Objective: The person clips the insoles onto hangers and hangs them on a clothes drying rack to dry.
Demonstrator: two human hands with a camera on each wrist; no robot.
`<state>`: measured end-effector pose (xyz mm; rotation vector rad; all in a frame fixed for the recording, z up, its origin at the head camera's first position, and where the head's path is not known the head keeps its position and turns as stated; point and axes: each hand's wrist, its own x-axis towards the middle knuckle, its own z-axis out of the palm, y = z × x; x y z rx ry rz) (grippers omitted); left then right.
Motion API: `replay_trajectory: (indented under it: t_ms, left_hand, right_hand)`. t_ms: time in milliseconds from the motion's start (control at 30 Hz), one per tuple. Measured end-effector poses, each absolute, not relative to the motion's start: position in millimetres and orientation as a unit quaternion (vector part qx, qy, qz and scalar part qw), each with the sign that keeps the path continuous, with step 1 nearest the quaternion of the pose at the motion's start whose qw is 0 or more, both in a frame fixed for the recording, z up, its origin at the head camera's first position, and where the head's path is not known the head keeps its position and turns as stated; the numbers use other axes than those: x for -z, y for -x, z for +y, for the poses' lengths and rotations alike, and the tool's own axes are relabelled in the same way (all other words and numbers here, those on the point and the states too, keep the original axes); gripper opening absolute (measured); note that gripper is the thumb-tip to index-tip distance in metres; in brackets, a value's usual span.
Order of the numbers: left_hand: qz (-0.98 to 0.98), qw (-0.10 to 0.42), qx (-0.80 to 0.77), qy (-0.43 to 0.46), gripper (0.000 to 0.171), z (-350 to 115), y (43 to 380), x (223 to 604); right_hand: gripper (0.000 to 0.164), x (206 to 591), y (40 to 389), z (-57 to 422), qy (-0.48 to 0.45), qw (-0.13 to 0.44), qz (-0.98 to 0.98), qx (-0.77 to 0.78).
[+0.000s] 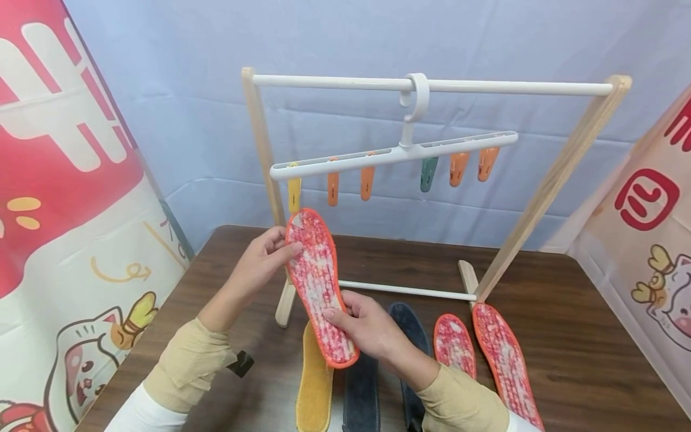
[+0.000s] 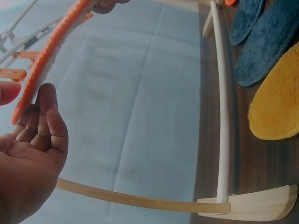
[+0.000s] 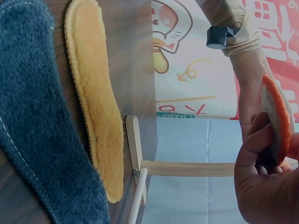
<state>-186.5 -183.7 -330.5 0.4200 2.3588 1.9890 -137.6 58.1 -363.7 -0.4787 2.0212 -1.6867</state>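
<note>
Both hands hold a red-and-white patterned insole (image 1: 317,282) with an orange edge, raised above the table and tilted. My left hand (image 1: 260,259) pinches its upper left edge, thumb on the patterned face and fingers behind. Lower down, my right hand (image 1: 372,324) grips the opposite edge, its thumb across the face. The insole's top end is just beneath a yellow clip (image 1: 294,193) on the white hanger (image 1: 345,163). In the left wrist view the insole (image 2: 51,49) shows edge-on, with a pale underside.
The hanger hooks over a white rod on a wooden frame (image 1: 556,186). Several orange clips (image 1: 367,183) and a green clip (image 1: 428,174) hang from it. On the table (image 1: 588,336) lie a yellow insole (image 1: 313,384), dark blue insoles (image 1: 361,396) and two red patterned insoles (image 1: 504,360).
</note>
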Motion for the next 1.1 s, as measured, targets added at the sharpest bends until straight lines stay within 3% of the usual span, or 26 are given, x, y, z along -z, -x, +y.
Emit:
replay_trajectory:
  t_ms: [433,1100]
  left_hand:
    - [0.764,0.000,-0.632,-0.129,0.035,-182.3,188.3,325.2]
    - [0.778,-0.014,-0.619,-0.107,0.061,-186.7,198.4,298.0]
  right_hand:
    - [0.037,362.7,136.1,61.3,0.187,0.214,0.741,0.608]
    - [0.041,359.4,130.5,62.5,0.198,0.197,0.752,0.597]
